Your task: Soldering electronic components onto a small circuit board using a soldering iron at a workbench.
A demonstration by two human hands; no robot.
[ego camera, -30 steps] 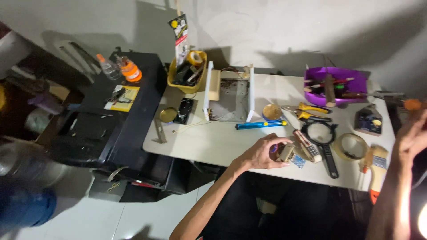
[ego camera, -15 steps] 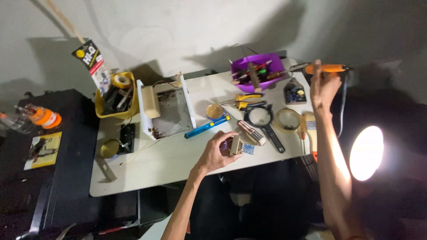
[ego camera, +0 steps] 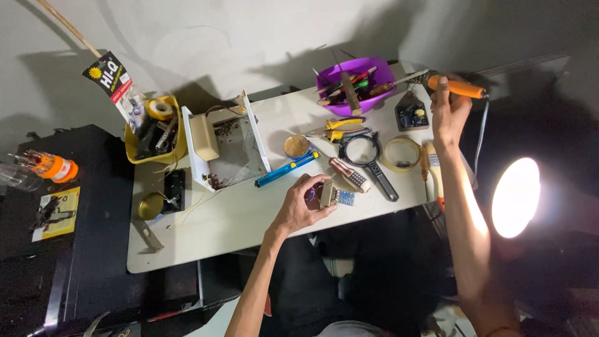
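Observation:
My left hand (ego camera: 299,206) rests on the white table (ego camera: 218,224) near its front edge, fingers closed around a small beige rectangular part (ego camera: 327,192) that sits beside a little blue circuit board (ego camera: 345,198). My right hand (ego camera: 449,112) is raised at the table's far right, gripping an orange-handled soldering iron (ego camera: 458,86) whose metal tip points left toward the purple bowl (ego camera: 355,81). A cable hangs down from the iron's handle.
A magnifying glass (ego camera: 368,156), tape roll (ego camera: 400,153), blue pen-shaped tool (ego camera: 287,170), yellow pliers (ego camera: 340,128) and open white device case (ego camera: 228,150) lie on the table. A yellow bin (ego camera: 153,134) stands at the left. A bright lamp (ego camera: 515,196) glares at the right.
The view has swung left to right across the table. My right hand rose to the far right corner with the orange soldering iron; my left hand stayed on the small part.

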